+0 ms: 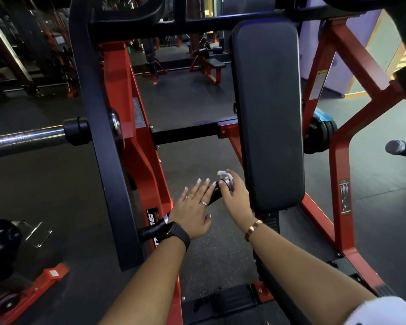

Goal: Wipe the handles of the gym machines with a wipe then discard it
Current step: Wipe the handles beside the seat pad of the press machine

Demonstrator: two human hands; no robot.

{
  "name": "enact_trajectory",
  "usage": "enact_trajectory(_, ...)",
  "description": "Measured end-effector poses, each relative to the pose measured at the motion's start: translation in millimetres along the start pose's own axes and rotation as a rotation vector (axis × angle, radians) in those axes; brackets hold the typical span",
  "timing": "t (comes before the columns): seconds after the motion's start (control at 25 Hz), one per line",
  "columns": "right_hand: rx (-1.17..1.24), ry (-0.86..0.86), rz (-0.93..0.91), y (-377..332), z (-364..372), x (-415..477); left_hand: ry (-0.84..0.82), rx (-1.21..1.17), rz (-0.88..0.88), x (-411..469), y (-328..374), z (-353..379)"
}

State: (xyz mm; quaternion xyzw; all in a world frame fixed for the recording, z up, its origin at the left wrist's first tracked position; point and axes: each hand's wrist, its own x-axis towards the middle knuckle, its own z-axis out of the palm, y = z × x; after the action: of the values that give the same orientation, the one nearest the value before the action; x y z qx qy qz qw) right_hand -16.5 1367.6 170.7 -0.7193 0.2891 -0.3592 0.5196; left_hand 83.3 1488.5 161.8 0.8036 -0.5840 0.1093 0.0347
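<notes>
Head view: my right hand curls round the end of the machine's black handle, a white wipe bunched inside it; my left hand lies spread along the grip. Best, I judge, to twist the wipe right round, then work down.

The gym around me is dim; daylight spills in from the upper right, washing out the far wall. Glare streaks the chrome bar, the black pad carries a soft sheen, and the wipe in my right hand shows almost featureless white. Straight lines bow toward the edges; my white sleeve is blurred.
</notes>
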Motion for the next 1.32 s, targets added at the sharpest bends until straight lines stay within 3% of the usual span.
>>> enact_trajectory(0.12,0.011,0.015,0.208,-2,0,12,0.002,-0.007,0.000,-1,0,0)
enact_trajectory(0.28,-0.103,0.173,0.141,5,0,1,-0.004,-0.013,-0.006,0,0,0)
enact_trajectory(0.44,-0.043,-0.072,0.166,-15,-4,29,0.006,0.018,-0.007,-4,0,-2)
enact_trajectory(0.56,-0.344,-0.245,0.150,-29,-6,47,0.043,-0.029,-0.130,-15,-2,-3)
enact_trajectory(0.72,-0.904,-0.272,-0.144,-49,8,39,0.135,-0.063,-0.373,-40,-14,-5)
enact_trajectory(0.84,-1.122,-0.315,-0.329,-57,38,12,0.065,-0.071,-0.469,-57,-25,-5)
enact_trajectory(0.96,-1.103,-0.454,-0.519,-54,75,-28,-0.043,-0.121,-0.558,-62,-25,-3)
enact_trajectory(1.12,-0.846,-0.544,-0.805,-37,65,-49,-0.058,-0.184,-0.583,-65,-20,-6)
enact_trajectory(1.24,-0.840,-0.419,-1.086,-17,28,-37,-0.053,-0.240,-0.572,-67,-19,-9)
enact_trajectory(1.32,-0.799,-0.250,-1.000,-6,6,-25,-0.057,-0.256,-0.563,-66,-20,-10)
